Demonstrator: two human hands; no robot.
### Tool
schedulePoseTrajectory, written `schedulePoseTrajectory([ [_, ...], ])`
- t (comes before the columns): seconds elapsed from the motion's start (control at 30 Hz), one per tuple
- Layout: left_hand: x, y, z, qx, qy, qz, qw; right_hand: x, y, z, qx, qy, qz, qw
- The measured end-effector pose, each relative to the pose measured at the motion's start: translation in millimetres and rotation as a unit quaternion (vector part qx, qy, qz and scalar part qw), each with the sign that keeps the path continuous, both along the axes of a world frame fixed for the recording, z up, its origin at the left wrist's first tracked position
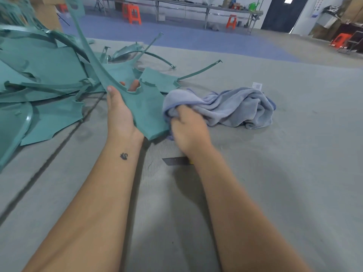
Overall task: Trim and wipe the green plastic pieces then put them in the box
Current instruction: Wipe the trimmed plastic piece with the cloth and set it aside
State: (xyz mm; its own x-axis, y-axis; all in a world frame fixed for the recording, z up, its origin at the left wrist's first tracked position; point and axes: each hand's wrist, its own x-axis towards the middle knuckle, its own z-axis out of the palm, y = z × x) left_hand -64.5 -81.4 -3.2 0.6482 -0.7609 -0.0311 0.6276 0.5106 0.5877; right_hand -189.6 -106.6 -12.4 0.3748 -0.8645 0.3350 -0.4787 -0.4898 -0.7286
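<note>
I judge wiping in hand: my right hand point(188, 128) is bunched round the blue cloth point(231, 108), my left hand point(119, 112) clasps a green piece point(145, 107) tilted above the worktop point(275, 173). Next, cloth across its matte face. Untreated pieces point(49, 75) piled beyond; box unseen

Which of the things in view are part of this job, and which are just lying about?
Job: green piece in left hand; grey cloth in right hand; green pile; dark blade.
Lying about: orange stools; watering can; far tables.
</note>
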Motion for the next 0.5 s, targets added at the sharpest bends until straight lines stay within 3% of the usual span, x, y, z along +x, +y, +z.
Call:
schedulePoseTrajectory([
  [0.07,0,-1,2,-0.004,0.008,0.017,1.0,13,5,-5,-0.063,0.119,0.01,0.991],
  [0.17,-2,1,5,0.01,0.02,0.023,0.999,24,16,-1,-0.083,0.09,0.066,0.99],
  [0.33,-9,3,6,0.046,0.018,-0.009,0.999,21,20,-3,-0.019,0.02,0.164,0.986],
  [0.5,-12,4,6,0.014,0.001,-0.04,0.999,20,1,-11,-0.014,0.117,0.083,0.99],
])
